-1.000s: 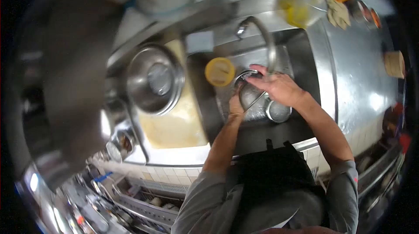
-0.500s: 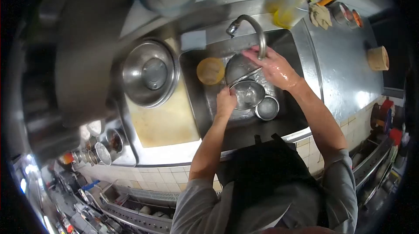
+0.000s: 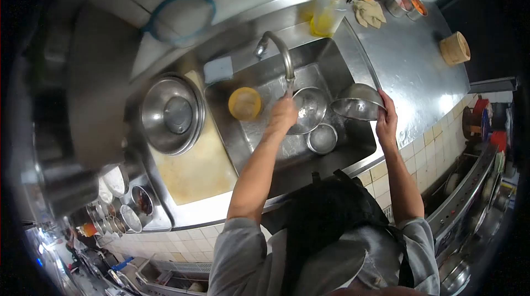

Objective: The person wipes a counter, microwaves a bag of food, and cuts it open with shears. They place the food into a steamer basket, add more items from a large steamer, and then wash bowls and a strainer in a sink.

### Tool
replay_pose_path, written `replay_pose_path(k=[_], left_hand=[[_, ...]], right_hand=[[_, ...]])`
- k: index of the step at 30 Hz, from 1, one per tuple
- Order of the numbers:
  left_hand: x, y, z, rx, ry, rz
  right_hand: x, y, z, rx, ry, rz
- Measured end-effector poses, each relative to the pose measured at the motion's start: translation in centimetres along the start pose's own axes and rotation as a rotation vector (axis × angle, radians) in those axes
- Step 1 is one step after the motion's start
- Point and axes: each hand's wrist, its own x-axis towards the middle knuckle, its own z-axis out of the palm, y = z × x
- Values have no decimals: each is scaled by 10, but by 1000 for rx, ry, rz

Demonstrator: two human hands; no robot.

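Observation:
My right hand grips the rim of a metal bowl, which is tilted over the right side of the sink. My left hand is closed just below the outlet of the curved faucet. It overlaps the left rim of another metal bowl in the sink; whatever its fingers hold is hidden. Nearer to me, a smaller round metal container sits beside that bowl. A yellow round container stands at the sink's left.
Stacked metal bowls rest on a cutting board to the left. Behind the sink are a soap bottle and a light-blue pad. A cloth and a wooden container are on the right counter.
The tilted bowl has moved right, out from under the faucet, with my right hand now on its rim. My left hand has come off that bowl and closed beneath the faucet outlet.

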Motion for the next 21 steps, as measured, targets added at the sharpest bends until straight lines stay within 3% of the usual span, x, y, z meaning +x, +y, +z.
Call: replay_pose_path(k=[4, 6, 10, 13, 16, 17, 18, 20, 21], left_hand=[[-66, -30, 8, -50, 91, -19], [-92, -54, 21, -70, 483, 247], [-152, -71, 0, 146, 614, 327], [-175, -70, -16, 64, 787, 282], [-189, -61, -27, -500, 840, 169], [-193, -63, -28, -693, 826, 129], [-197, -65, -30, -690, 836, 127], [-207, -69, -33, -1403, 585, -39], [-215, -68, -36, -1405, 589, -41]], right_hand=[[-27, -14, -4, 3, -70, -145], [-38, -28, 5, 34, -112, -237], [-55, -66, 23, 67, -231, -314], [-57, -98, 41, 210, -305, -406], [-56, -125, 63, 278, -401, -422], [-59, -129, 74, 358, -479, -312], [-62, -133, 84, 433, -556, -200], [-69, -146, 102, 454, -582, -155], [-73, -149, 110, 470, -604, -101]])
